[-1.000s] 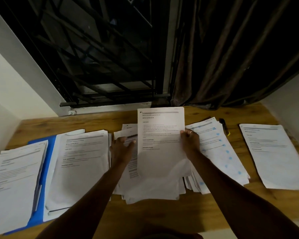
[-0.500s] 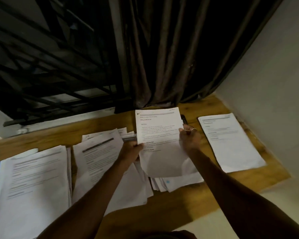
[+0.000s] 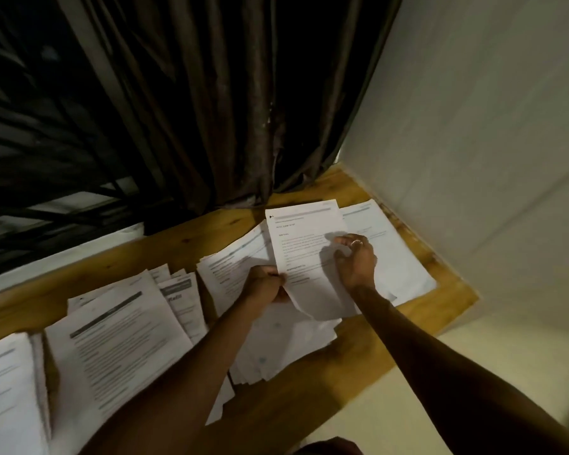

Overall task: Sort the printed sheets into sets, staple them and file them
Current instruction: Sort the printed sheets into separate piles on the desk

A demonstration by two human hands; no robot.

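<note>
Since its heading apparently needs reading to find its set, the printed sheet is lifted off the table between both hands. The left hand pinches its left edge, and the right hand curls round the right edge. The rightmost pile lies just beyond, and other piles spread leftward.

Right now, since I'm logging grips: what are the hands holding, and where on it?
One printed sheet: left hand pinches its left edge, right hand grips its right edge.
</note>
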